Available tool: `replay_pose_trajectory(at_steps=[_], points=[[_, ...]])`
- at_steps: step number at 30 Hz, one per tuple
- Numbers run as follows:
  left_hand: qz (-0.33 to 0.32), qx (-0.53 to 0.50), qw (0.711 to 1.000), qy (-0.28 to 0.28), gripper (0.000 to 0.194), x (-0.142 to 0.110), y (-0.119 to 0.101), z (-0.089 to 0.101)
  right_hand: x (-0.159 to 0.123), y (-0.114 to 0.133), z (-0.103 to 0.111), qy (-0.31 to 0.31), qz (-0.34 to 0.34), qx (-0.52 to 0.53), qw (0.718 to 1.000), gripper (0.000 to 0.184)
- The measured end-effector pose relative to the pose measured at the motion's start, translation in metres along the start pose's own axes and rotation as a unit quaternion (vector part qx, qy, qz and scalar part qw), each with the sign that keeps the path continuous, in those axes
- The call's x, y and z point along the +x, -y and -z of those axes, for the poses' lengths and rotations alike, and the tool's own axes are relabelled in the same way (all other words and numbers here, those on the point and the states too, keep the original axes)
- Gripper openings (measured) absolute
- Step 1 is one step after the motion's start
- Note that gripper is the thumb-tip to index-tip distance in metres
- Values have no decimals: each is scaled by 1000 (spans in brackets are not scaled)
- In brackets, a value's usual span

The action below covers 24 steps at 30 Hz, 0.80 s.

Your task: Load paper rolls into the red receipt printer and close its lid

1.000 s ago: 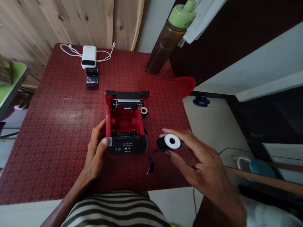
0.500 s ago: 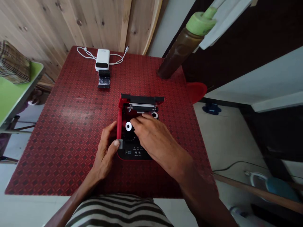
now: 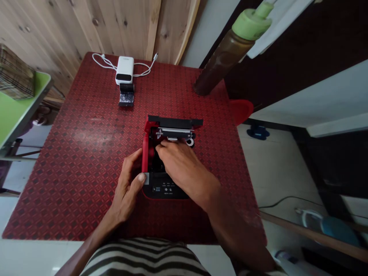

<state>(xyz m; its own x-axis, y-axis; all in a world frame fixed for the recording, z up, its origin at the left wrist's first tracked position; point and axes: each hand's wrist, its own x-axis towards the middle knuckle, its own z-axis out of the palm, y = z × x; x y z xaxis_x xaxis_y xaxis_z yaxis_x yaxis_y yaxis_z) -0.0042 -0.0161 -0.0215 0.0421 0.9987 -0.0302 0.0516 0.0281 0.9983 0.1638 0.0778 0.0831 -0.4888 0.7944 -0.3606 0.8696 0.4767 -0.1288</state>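
Fingers (image 3: 133, 159) on the left hand (image 3: 126, 193) were spread apart, with the thumb lying on the grey corner (image 3: 146, 178) of a red and black machine (image 3: 161, 192) and the others against its red left side. The right hand (image 3: 184, 163) reached down into the machine's open middle, with its back facing up. Its fingers were bent and close together, but their tips were hard to see, so I could not tell if they were pinching anything. Something dark (image 3: 157, 164) sat inside, just under that hand, too shadowy to name. The machine stood on the red patterned surface (image 3: 86, 172), near the person's striped shirt (image 3: 143, 257), with its lid (image 3: 175, 121) up at the back. A roll with a white ring on its end (image 3: 190, 142) showed just beside the machine, on the right. Farther back lay a white block (image 3: 124, 66) with a white cord (image 3: 146, 72). A shiny black strip (image 3: 126, 97) was right in front of the block. A tall brown bottle (image 3: 221, 57) with a green cap (image 3: 250, 25) stood near the back right corner.
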Motion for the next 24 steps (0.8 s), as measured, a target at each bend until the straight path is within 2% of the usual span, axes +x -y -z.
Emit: replay_pose_trajectory(at_steps=[5, 8, 10, 12, 15, 18, 21, 24], points=[[-5, -1, 1000, -2, 57, 0, 0, 0, 2, -11, -10, -21, 8, 43, 999, 34], [-5, -3, 1000, -1, 57, 0, 0, 0, -12, -20, -21, -116, 36, 98, 988, 42], [-6, -1, 1000, -3, 58, 1, 0, 0, -25, -28, -27, -179, 80, 137, 971, 51], [-7, 7, 1000, -6, 58, 1, 0, 0, -36, -35, -32, -209, 127, 164, 956, 50], [-5, 12, 1000, -15, 58, 1, -2, -1, -44, -39, -37, -216, 167, 177, 946, 37], [23, -17, 999, -20, 61, 1, -6, 1, -43, -37, -42, -238, 164, 176, 941, 28], [47, -28, 997, -59, 60, 10, -14, 6, -49, -31, -45, -319, 152, 182, 918, 25], [-3, 0, 996, -93, 58, 35, -24, 11, -62, -23, -48, -385, 135, 181, 895, 22]])
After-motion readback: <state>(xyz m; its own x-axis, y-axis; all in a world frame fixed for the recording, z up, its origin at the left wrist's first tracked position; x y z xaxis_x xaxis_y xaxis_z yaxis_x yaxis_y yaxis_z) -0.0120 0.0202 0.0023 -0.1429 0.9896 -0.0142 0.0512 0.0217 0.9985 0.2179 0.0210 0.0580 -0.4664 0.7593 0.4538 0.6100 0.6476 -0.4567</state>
